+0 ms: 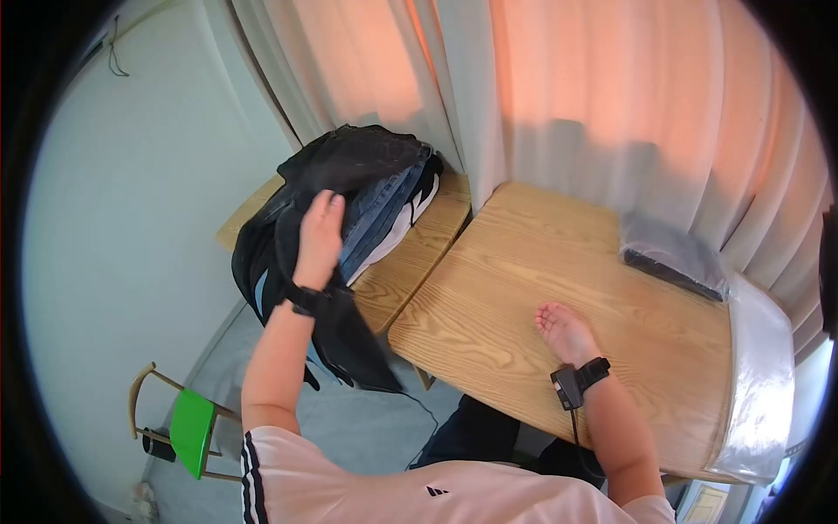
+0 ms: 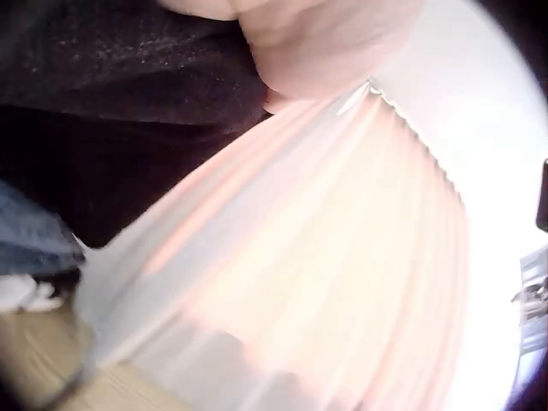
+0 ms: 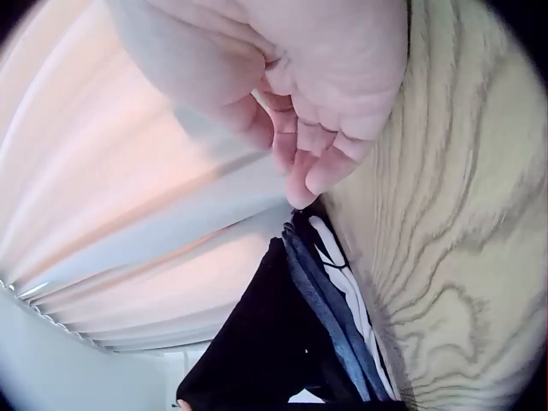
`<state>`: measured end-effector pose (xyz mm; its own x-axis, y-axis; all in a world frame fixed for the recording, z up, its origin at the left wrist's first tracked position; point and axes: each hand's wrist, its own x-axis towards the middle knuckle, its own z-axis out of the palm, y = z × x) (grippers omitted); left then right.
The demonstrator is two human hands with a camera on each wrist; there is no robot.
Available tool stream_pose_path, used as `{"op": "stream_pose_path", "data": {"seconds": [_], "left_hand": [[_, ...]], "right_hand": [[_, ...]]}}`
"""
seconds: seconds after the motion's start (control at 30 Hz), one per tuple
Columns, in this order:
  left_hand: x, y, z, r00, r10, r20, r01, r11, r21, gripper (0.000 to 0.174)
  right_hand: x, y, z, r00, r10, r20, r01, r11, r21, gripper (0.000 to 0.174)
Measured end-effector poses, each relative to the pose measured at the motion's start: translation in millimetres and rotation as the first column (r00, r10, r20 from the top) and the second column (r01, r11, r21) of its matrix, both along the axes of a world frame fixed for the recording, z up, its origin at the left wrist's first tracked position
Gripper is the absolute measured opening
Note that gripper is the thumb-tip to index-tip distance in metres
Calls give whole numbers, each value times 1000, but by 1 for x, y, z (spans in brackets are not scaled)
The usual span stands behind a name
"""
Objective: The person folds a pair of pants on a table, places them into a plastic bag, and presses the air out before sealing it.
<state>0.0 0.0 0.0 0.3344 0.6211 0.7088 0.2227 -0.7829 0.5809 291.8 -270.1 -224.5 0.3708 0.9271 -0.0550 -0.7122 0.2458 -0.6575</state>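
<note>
My left hand (image 1: 321,236) is over the pile of folded clothes at the left and grips a black garment (image 1: 353,162), the top piece. Part of this dark cloth (image 2: 111,77) hangs beside the palm in the left wrist view, where the fingertips are out of sight. Under it lie blue jeans (image 1: 375,214) and a white garment (image 1: 397,231). My right hand (image 1: 566,334) rests palm up on the wooden table (image 1: 515,253), fingers loosely curled with nothing in them. The right wrist view shows those fingers (image 3: 317,167) near the table surface.
A clear plastic bag with something dark inside (image 1: 672,258) lies at the table's back right. Clear plastic sheeting (image 1: 759,384) hangs over the right edge. Curtains (image 1: 611,96) line the back. A green chair (image 1: 192,432) stands on the floor at the left.
</note>
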Motion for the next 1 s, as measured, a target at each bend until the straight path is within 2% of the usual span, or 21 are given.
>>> {"op": "stream_pose_path", "data": {"seconds": [0.03,0.17,0.2,0.23,0.27,0.3,0.37,0.4,0.43,0.47,0.5,0.57,0.6,0.63,0.67,0.73,0.8,0.83,0.87,0.9,1.0], "left_hand": [[9,-26,-1,998,-61,29,61,998,-20,38],[6,-120,-17,948,-304,-92,236,868,-438,42],[6,-136,-31,909,-400,-116,338,872,-355,35],[6,-149,-42,860,-484,-159,436,861,-262,29],[11,-167,-58,775,-608,-171,530,773,-349,28],[17,-185,-72,675,-724,-140,614,657,-437,28],[21,-200,-93,396,-918,-13,607,273,-746,27],[25,-205,-105,341,-940,20,601,202,-773,23],[27,-207,-117,285,-957,51,592,134,-794,20],[26,-208,-128,275,-960,58,528,100,-843,17],[22,-204,-129,281,-958,61,519,98,-849,17],[20,-187,-124,166,-982,-90,570,170,-804,21],[12,-174,-115,170,-981,-89,626,178,-759,26],[5,-157,-98,218,-974,-64,583,182,-792,28],[1,-137,-84,331,-912,-242,681,409,-607,27],[-7,-91,-72,645,-723,-246,521,652,-551,25],[-7,-25,-76,826,-483,-291,372,854,-363,25],[-9,18,-85,873,-338,-352,222,918,-330,31],[-12,52,-90,879,-145,-455,126,989,-71,40],[-13,81,-95,840,33,-541,-31,999,14,48],[-2,134,-106,745,198,-637,-267,964,-12,68]], "right_hand": [[2,1,5,1000,-4,4,4,1000,-4,26],[-9,-3,10,998,56,-27,-57,997,-45,31],[-16,-2,12,998,58,-35,-60,997,-54,31],[-29,8,17,977,154,-150,-161,986,-37,34],[-34,11,24,936,244,-253,-260,965,-30,37],[-40,12,37,939,242,-245,-266,961,-70,37],[-74,28,49,924,357,-136,-375,917,-136,40],[-83,35,44,917,363,-164,-387,910,-147,40],[-90,43,39,946,313,87,-285,929,-237,40],[-93,47,36,900,265,347,-161,940,-300,39],[-95,47,35,902,272,337,-169,938,-304,39],[-88,41,36,961,250,119,-208,936,-285,35],[-86,38,43,966,236,109,-189,926,-326,34],[-84,37,42,966,238,104,-192,925,-329,34],[-82,39,42,970,237,47,-206,912,-354,33],[-84,39,43,973,232,-19,-222,902,-369,32],[-86,37,51,975,219,24,-192,898,-396,33],[-85,37,49,977,213,23,-187,901,-391,33],[-85,37,46,975,220,9,-198,892,-406,32],[-83,38,44,974,225,-3,-205,884,-421,31],[-82,37,40,969,247,-13,-232,891,-391,29]]}}
